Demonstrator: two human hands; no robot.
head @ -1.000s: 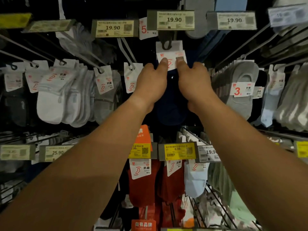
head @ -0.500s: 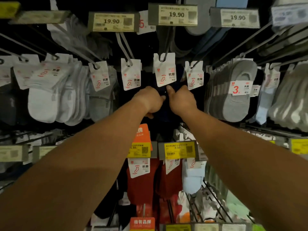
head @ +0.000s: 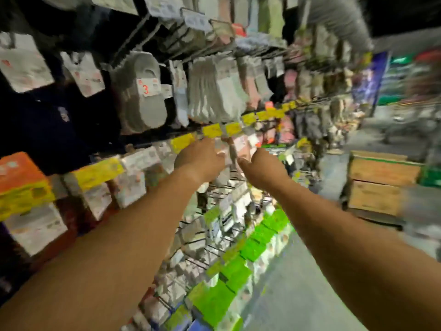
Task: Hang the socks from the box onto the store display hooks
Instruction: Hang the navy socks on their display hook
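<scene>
Between both hands: pale pink-and-white carded sock pack (head: 241,149), blurred, at the yellow-tagged hook row (head: 212,130); whether it hangs on a hook cannot be told.
Progress: grey carded sock bundles (head: 143,96) hang above the left hand; brown cardboard boxes (head: 379,185) stand well to the right of the right hand, contents unseen. Hanging judged under way.
Left hand (head: 202,158): arm outstretched, fingers curled at the pack's left edge.
Right hand (head: 260,166): arm outstretched, fingers curled beside the pack; grip too blurred to tell.

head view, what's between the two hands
In the head view, blurred pale pink-and-white sock packs hang between the left hand and right hand.
</scene>
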